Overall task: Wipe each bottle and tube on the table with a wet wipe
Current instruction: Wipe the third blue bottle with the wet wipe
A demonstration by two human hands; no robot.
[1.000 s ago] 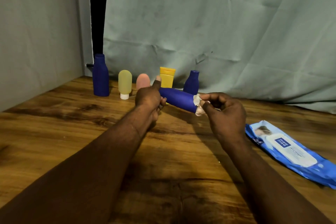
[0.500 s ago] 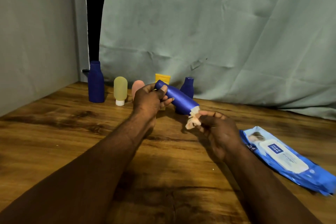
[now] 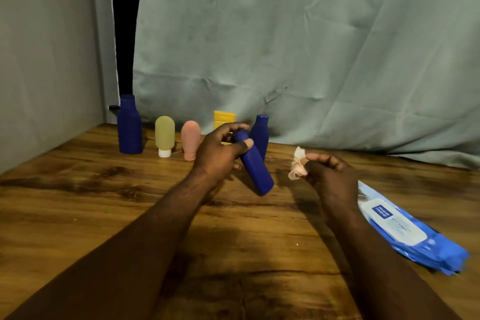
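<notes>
My left hand (image 3: 220,152) grips a blue bottle (image 3: 255,169) near its cap, holding it tilted with its base pointing down toward the table. My right hand (image 3: 327,174) pinches a crumpled white wet wipe (image 3: 297,163), held apart from the bottle to its right. At the back stand a tall blue bottle (image 3: 129,125), a yellow-green tube (image 3: 164,135), a pink tube (image 3: 191,139), a yellow tube (image 3: 224,119) and a small blue bottle (image 3: 260,135).
A blue pack of wet wipes (image 3: 405,231) lies on the wooden table (image 3: 78,202) at the right. A grey-green cloth backdrop hangs behind the row, and a wall closes the left side.
My left hand has swung the blue bottle from lying sideways to nearly upright, base down. My right hand with the wipe has come off the bottle's end and moved right.
</notes>
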